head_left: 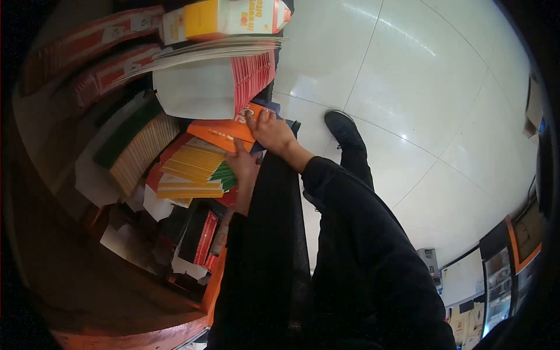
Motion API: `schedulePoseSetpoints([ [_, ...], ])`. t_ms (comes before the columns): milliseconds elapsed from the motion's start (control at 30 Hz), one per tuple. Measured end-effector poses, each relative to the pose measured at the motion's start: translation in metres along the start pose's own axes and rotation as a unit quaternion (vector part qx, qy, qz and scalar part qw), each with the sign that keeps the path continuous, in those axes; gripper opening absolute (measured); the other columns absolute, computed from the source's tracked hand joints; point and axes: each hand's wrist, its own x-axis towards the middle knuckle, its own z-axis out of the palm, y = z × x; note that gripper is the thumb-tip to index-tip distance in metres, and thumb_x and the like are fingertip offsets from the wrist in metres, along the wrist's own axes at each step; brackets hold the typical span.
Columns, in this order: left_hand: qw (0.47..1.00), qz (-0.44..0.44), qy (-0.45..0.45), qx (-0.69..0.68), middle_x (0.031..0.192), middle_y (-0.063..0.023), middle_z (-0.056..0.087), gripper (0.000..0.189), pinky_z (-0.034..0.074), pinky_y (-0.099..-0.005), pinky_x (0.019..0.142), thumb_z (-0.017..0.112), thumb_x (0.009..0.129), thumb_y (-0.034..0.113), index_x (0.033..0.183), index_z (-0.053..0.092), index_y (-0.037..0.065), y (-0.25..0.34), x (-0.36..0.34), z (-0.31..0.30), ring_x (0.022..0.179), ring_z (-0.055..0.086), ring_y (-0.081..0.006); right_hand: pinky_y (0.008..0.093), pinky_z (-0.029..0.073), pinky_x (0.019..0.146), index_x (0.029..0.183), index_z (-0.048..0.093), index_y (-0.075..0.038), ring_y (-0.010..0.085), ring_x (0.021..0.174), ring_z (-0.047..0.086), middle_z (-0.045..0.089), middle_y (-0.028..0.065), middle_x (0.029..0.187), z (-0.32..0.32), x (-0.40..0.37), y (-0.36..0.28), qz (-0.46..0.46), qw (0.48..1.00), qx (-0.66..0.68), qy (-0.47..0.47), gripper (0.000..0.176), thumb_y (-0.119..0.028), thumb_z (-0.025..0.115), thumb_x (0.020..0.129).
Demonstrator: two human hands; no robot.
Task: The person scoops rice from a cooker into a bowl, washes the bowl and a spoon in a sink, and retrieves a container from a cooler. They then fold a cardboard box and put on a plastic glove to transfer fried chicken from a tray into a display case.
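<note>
Flat orange cartons with white print point(213, 133) lie at the near end of a row of folded packaging. My right hand point(272, 132) grips their right end, fingers bent over the printed face. Just below, my left hand point(242, 162) holds their lower edge, with a finger and thumb by the orange face. Dark blue pieces point(265, 106) show beside and behind my right hand. Under the cartons is a fanned stack of yellow and green flat pieces point(195, 166). A stack of white and pink-edged cartons point(195, 87) stands directly above.
A yellow and white box point(224, 18) is at the top. Green-topped cartons point(131, 137) and a red and black box point(204, 233) sit at the left. My black shoe point(345, 129) rests on the pale tiled floor point(420, 76). Equipment and a cabinet point(464, 277) are at the lower right.
</note>
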Motion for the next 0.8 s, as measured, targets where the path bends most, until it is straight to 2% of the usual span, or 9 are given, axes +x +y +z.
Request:
schedulePoseSetpoints([
  [167, 0.994, -0.008, -0.003, 0.107, 0.094, -0.0136, 0.060, 0.038, 0.049, -0.0307, 0.069, 0.061, 0.091, 0.031, 0.094, 0.057, -0.007, 0.044, -0.011, -0.015, 0.080, 0.058, -0.0143, 0.0398, 0.057, 0.060, 0.130, 0.043, -0.002, 0.0393, 0.089, 0.064, 0.059, 0.0318, 0.101, -0.002, 0.011, -0.007, 0.034, 0.999, -0.027, 0.005, 0.047, -0.014, 0.051, 0.085],
  [267, 0.946, 0.227, -0.027, 0.229, 0.095, -0.0139, 0.062, 0.038, 0.046, -0.0287, 0.072, 0.060, 0.092, 0.028, 0.101, 0.057, -0.009, 0.047, -0.038, -0.032, 0.079, 0.058, -0.0141, 0.0431, 0.055, 0.070, 0.129, 0.043, -0.002, 0.0380, 0.087, 0.065, 0.061, 0.0259, 0.099, 0.034, 0.045, -0.007, -0.015, 0.999, -0.013, -0.047, 0.044, -0.017, 0.050, 0.088],
  [333, 0.970, 0.146, 0.021, 0.192, 0.098, -0.0145, 0.063, 0.038, 0.047, -0.0295, 0.069, 0.059, 0.093, 0.025, 0.105, 0.057, -0.010, 0.062, -0.057, -0.057, 0.079, 0.059, -0.0163, 0.0458, 0.050, 0.081, 0.124, 0.048, -0.002, 0.0374, 0.093, 0.062, 0.061, 0.0226, 0.102, 0.035, 0.048, -0.007, -0.006, 0.990, 0.036, 0.133, 0.037, -0.021, 0.047, 0.091],
  [400, 0.976, 0.167, 0.062, 0.124, 0.099, -0.0140, 0.063, 0.034, 0.047, -0.0304, 0.068, 0.058, 0.093, 0.023, 0.101, 0.058, -0.010, 0.133, -0.129, -0.063, 0.080, 0.059, -0.0192, 0.0464, 0.045, 0.091, 0.122, 0.050, -0.003, 0.0363, 0.102, 0.058, 0.059, 0.0207, 0.109, 0.001, 0.035, -0.015, 0.024, 0.982, 0.124, 0.138, 0.038, -0.027, 0.044, 0.094],
  [467, 0.969, 0.162, 0.019, 0.187, 0.099, -0.0142, 0.064, 0.030, 0.047, -0.0310, 0.068, 0.058, 0.093, 0.021, 0.099, 0.059, -0.008, 0.133, -0.153, -0.097, 0.080, 0.059, -0.0204, 0.0449, 0.037, 0.101, 0.125, 0.049, -0.003, 0.0347, 0.115, 0.052, 0.055, 0.0204, 0.120, -0.064, -0.001, -0.016, 0.077, 0.965, 0.247, -0.044, 0.045, -0.037, 0.040, 0.097],
  [533, 0.957, 0.168, -0.029, 0.234, 0.099, -0.0145, 0.064, 0.028, 0.047, -0.0313, 0.068, 0.058, 0.093, 0.020, 0.100, 0.059, -0.007, 0.132, -0.180, -0.121, 0.080, 0.060, -0.0211, 0.0400, 0.031, 0.106, 0.130, 0.047, -0.004, 0.0285, 0.125, 0.043, 0.047, 0.0187, 0.134, -0.100, -0.043, -0.001, 0.160, 0.797, 0.559, -0.167, 0.056, -0.047, 0.039, 0.096],
  [600, 0.948, 0.189, -0.086, 0.241, 0.099, -0.0148, 0.064, 0.027, 0.047, -0.0315, 0.068, 0.058, 0.093, 0.019, 0.102, 0.058, -0.006, 0.123, -0.227, -0.121, 0.080, 0.060, -0.0211, 0.0342, 0.029, 0.107, 0.134, 0.043, -0.002, 0.0239, 0.126, 0.043, 0.047, 0.0144, 0.136, -0.115, -0.101, 0.007, 0.132, 0.646, 0.745, -0.097, 0.064, -0.052, 0.039, 0.095],
  [667, 0.937, 0.211, -0.147, 0.237, 0.099, -0.0151, 0.064, 0.027, 0.048, -0.0316, 0.069, 0.058, 0.092, 0.019, 0.105, 0.056, -0.005, 0.109, -0.281, -0.121, 0.081, 0.060, -0.0212, 0.0334, 0.030, 0.107, 0.132, 0.046, 0.001, 0.0236, 0.125, 0.043, 0.050, 0.0111, 0.132, -0.134, -0.177, 0.009, 0.253, 0.571, 0.781, 0.006, 0.060, -0.047, 0.041, 0.096],
  [800, 0.911, 0.253, -0.247, 0.213, 0.100, -0.0157, 0.063, 0.028, 0.048, -0.0319, 0.069, 0.058, 0.092, 0.017, 0.110, 0.053, -0.004, 0.089, -0.369, -0.149, 0.081, 0.061, -0.0213, 0.0338, 0.029, 0.108, 0.136, 0.039, 0.001, 0.0242, 0.127, 0.041, 0.048, 0.0115, 0.133, -0.214, -0.319, -0.010, 0.251, 0.477, 0.842, 0.022, 0.060, -0.040, 0.048, 0.094],
])
